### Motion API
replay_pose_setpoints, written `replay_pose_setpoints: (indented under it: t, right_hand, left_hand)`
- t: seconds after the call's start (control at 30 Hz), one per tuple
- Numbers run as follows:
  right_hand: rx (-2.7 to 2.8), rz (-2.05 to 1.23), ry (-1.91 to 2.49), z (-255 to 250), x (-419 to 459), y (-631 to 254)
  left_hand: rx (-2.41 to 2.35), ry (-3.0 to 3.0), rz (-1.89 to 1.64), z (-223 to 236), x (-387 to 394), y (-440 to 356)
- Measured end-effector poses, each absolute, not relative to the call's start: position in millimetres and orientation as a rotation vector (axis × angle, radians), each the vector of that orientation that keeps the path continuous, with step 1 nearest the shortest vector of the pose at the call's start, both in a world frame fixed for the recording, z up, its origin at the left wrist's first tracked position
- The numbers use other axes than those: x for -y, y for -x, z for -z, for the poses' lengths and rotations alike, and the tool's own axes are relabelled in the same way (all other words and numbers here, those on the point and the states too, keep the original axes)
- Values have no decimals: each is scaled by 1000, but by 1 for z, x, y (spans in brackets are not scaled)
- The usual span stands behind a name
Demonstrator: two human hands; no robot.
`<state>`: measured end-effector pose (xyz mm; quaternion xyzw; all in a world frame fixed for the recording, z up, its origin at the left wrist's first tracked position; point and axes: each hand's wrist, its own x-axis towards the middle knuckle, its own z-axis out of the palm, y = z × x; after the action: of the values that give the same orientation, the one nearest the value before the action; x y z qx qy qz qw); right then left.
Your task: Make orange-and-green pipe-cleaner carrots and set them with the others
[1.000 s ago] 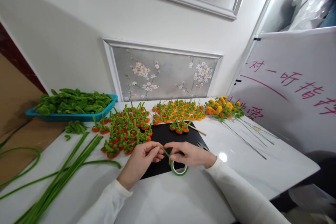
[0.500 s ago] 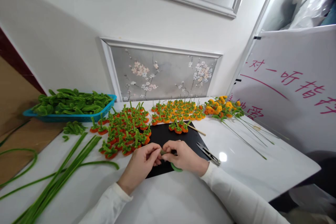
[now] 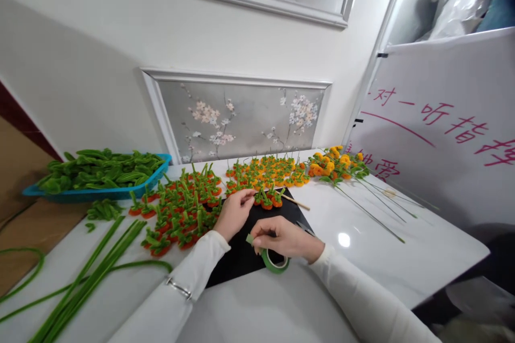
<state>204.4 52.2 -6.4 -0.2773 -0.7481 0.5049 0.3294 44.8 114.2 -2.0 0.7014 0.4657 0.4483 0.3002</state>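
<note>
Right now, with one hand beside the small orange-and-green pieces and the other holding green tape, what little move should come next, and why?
Probably the left hand should pinch one piece from the small orange-and-green group on the black mat: it is right beside them, while the right hand holds green tape with a short end sticking out.

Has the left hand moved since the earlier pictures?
Yes. Judged against the black mat, the left hand has gone forward, away from the person, from beside the right hand toward the small group of orange flowers on it.
</note>
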Motion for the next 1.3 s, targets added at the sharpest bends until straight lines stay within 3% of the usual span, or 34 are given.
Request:
replay_pose_setpoints:
  t: [0.6,0.93,1.07,1.3]
  right_hand:
    - [1930,-1223,712,8,-62,-209]
    - [1663,-1513,669,9,-62,-204]
    - [1635,-1483,694,5,-59,-203]
    - [1642,-1416,788,6,-52,-200]
  left_hand:
    - [-1355,-1969,-1187,4,-130,-68]
    - [-1321,-1611,-1241,-11,-56,-37]
    - [-1216,-1229,-1145,-21,-24,-25]
    - [-1161,-1120,-1078,-10,-15,-13]
